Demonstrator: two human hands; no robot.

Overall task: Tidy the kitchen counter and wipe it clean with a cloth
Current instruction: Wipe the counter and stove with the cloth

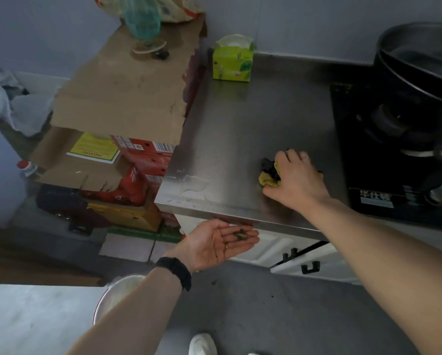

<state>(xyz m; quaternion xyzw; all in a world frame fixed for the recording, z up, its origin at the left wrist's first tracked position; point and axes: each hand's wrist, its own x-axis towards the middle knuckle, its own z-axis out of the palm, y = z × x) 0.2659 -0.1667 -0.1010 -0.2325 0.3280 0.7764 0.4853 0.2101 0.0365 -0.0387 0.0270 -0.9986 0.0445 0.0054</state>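
Note:
The steel counter runs from the cardboard boxes on the left to the stove on the right. My right hand grips a crumpled yellow and dark cloth and presses it on the counter near the front edge. My left hand is held palm up just below the counter's front edge, fingers straight, with a few dark green scraps lying on the fingers. A wet smear shows on the counter's front left corner.
A green tissue pack stands at the counter's back. A black gas stove with a lidded black pan is on the right. Stacked cardboard and red boxes adjoin the left edge. White drawers sit below. A white bin stands on the floor.

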